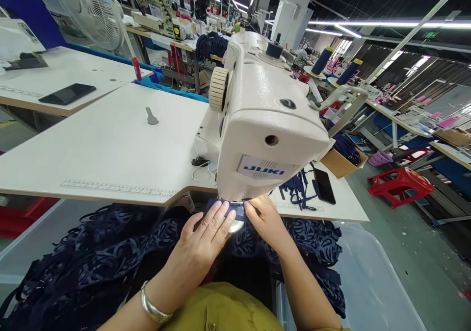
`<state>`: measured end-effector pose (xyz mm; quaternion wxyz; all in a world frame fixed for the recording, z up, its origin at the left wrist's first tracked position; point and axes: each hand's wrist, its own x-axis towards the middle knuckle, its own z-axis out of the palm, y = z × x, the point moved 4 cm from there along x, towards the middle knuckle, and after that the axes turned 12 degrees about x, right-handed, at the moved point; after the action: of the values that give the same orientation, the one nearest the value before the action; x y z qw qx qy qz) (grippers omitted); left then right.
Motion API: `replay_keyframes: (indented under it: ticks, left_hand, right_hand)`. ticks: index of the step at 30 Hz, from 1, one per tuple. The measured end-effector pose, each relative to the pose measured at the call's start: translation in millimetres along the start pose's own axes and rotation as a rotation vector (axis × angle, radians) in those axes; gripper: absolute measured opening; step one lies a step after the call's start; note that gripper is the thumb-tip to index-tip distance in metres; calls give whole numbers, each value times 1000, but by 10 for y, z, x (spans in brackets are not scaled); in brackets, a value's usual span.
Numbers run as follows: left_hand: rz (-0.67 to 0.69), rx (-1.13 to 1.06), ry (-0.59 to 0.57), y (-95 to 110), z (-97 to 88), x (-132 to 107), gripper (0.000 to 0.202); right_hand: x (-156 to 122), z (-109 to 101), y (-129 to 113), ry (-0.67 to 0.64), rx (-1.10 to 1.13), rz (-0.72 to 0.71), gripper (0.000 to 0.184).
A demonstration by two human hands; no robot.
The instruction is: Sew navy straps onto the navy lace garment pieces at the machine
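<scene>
A white Juki sewing machine [257, 120] stands on the white table [110, 144], its head hanging over the front edge. Under it lies dark navy patterned fabric [224, 208]. My left hand [209, 228] rests flat on that fabric with fingers stretched out, just left of the needle area. My right hand [263, 216] presses the fabric from the right, its fingers curled down and pinching the cloth's edge under the machine head. The needle itself is hidden by the machine. More of the same navy fabric [95, 257] is heaped over my lap to the left.
A black phone [324, 186] and navy straps [298, 186] lie right of the machine. Another phone [67, 93] is on the neighbouring table. A fan [91, 10], a red stool [399, 186], a clear plastic bin [371, 282] and a cardboard box [342, 162] surround the station.
</scene>
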<state>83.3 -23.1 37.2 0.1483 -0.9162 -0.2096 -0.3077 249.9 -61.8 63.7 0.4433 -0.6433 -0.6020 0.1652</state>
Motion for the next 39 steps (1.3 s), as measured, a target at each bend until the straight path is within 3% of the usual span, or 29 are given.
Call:
replay_keyframes:
  ticks: [18, 31, 39]
  left_hand:
    - [-6, 6, 3, 14, -26, 17, 45]
    - [-95, -36, 16, -23, -109, 80, 37]
    - [-125, -78, 36, -18, -59, 84, 36]
  right_hand:
    - [0, 18, 34, -5, -5, 12, 22]
    - [-29, 93, 43, -35, 81, 40, 23]
    - [-237, 48, 355, 82, 220, 123, 23]
